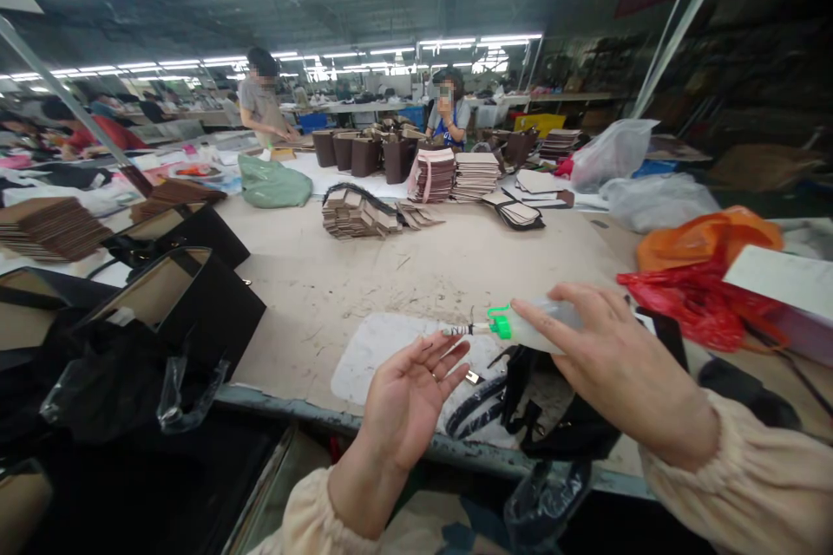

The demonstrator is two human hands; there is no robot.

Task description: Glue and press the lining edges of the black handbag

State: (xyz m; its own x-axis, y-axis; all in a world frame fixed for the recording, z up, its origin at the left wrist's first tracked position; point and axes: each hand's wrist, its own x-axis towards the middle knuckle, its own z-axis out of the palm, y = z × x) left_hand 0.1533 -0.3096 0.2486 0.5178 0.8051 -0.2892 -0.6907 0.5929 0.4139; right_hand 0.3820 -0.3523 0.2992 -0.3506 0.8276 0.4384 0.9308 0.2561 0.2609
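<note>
A translucent, whitish bottle [534,336] lies nearly level in the grasp of the right hand [612,360], its body half hidden under those fingers! Bright green cap [501,327] on this end, facing the left hand [409,399], and a thin green strap [498,309] loops up just above it. Out of the cap runs a slim, pale nozzle [480,328], dark winding [462,330] around its far stretch, the tip right at the left hand's fingertips; whether it touches them, there's no telling.
</note>
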